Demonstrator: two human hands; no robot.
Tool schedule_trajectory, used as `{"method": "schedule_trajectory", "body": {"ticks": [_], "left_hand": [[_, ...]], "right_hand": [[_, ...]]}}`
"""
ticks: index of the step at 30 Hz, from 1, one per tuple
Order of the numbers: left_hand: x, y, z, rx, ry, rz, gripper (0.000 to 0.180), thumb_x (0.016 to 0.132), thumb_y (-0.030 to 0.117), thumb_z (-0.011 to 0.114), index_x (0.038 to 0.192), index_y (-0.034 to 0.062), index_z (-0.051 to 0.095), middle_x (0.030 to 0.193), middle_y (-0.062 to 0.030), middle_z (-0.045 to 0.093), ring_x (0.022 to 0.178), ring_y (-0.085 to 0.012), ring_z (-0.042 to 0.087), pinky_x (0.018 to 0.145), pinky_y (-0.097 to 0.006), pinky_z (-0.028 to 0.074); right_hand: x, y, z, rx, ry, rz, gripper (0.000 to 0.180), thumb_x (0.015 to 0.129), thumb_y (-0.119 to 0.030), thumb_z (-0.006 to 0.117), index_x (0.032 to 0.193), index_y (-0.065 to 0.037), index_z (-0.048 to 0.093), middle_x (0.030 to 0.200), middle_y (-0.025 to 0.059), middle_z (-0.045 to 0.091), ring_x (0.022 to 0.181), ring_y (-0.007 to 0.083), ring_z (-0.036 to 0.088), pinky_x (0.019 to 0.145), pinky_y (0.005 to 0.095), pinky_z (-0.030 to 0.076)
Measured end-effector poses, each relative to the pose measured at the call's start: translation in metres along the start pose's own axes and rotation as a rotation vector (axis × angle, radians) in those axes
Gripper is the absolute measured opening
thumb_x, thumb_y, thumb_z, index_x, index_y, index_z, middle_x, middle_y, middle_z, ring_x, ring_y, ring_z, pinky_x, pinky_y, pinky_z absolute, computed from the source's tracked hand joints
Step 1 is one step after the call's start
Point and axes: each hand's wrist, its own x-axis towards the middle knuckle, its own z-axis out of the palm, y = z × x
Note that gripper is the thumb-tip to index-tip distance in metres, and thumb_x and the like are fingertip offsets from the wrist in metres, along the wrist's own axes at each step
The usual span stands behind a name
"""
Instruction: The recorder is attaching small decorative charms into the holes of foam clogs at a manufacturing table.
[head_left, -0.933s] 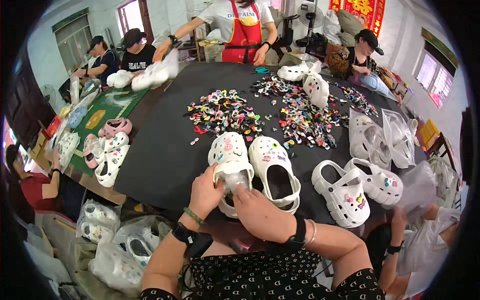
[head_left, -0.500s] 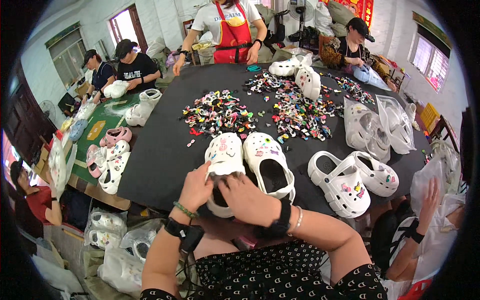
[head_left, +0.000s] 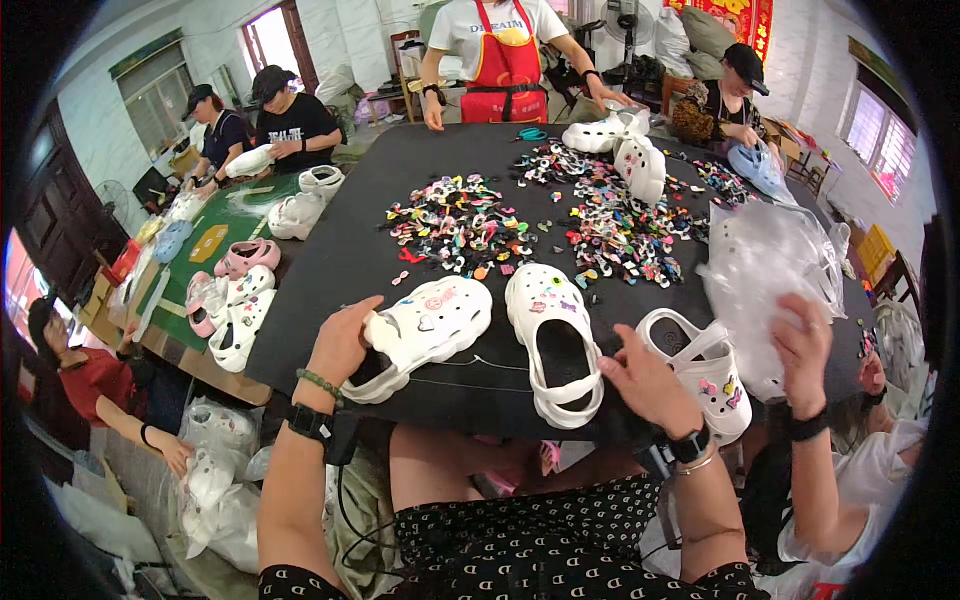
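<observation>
Now the left hand (head_left: pixel 342 340) grips the heel end of a white clog (head_left: pixel 425 328), its long axis running up and away to the right. The right hand (head_left: pixel 645 378) lies open beside the second clog (head_left: pixel 553 340), which points straight away between both hands.

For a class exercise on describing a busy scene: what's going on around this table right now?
A person sits at a black table, left hand gripping the heel of a white clog, right hand resting by the heel of a second white clog. Both clogs carry small charms. A pile of colourful charms lies beyond. At the right, another person's hand touches a clear plastic bag. Others work around the table.
</observation>
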Motion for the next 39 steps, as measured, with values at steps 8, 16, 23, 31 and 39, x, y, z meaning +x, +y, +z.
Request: {"method": "schedule_trajectory", "body": {"ticks": [8,16,23,31,39], "left_hand": [[-0.016,0.111,-0.039,0.024,0.276,0.025,0.046,0.079,-0.011,0.050,0.124,-0.0006,0.056,0.115,-0.0177,0.062,0.101,-0.0299,0.062,0.091,-0.036,0.048],[-0.037,0.163,0.027,-0.909,-0.185,-0.291,0.045,0.093,0.018,0.064,0.129,-0.0076,0.051,0.118,-0.0160,0.063,0.103,-0.0204,0.062,0.089,-0.031,0.050],[0.003,0.167,0.027,-0.912,-0.378,-0.484,0.052,0.101,0.025,0.049,0.139,-0.0088,0.039,0.130,-0.0147,0.056,0.113,-0.0188,0.057,0.101,-0.032,0.043],[0.051,0.133,0.102,-1.844,-0.498,-0.853,0.038,0.101,0.021,0.047,0.125,-0.0091,0.051,0.119,-0.0168,0.063,0.106,-0.0269,0.064,0.090,-0.042,0.055],[0.043,0.133,0.104,-1.640,-0.253,-0.785,0.031,0.096,0.010,0.052,0.108,-0.0194,0.053,0.106,-0.0237,0.066,0.090,-0.0290,0.070,0.076,-0.041,0.060]], "right_hand": [[-0.007,-0.024,0.045,0.378,-0.328,0.078,0.064,0.100,-0.038,0.048,0.140,0.002,0.018,0.085,0.0247,0.067,0.081,0.0371,0.068,0.071,0.0429,0.052],[-0.022,-0.083,0.107,0.497,-0.396,-0.168,0.092,0.094,-0.033,0.061,0.141,0.017,0.000,0.120,0.0349,0.057,0.107,0.0446,0.061,0.089,0.0431,0.050],[-0.020,-0.078,0.110,0.318,-0.463,-0.193,0.098,0.091,-0.032,0.064,0.139,0.022,-0.002,0.121,0.0373,0.054,0.107,0.0457,0.059,0.092,0.0432,0.048],[-0.017,-0.066,0.094,0.262,-0.525,-0.320,0.084,0.092,-0.022,0.059,0.145,0.014,0.004,0.106,0.0317,0.062,0.098,0.0410,0.063,0.086,0.0430,0.051],[0.040,-0.022,0.029,-0.009,-0.113,-0.303,0.014,0.084,-0.011,0.055,0.088,-0.001,0.064,0.081,0.0185,0.067,0.076,0.0390,0.065,0.069,0.0465,0.052]]}}
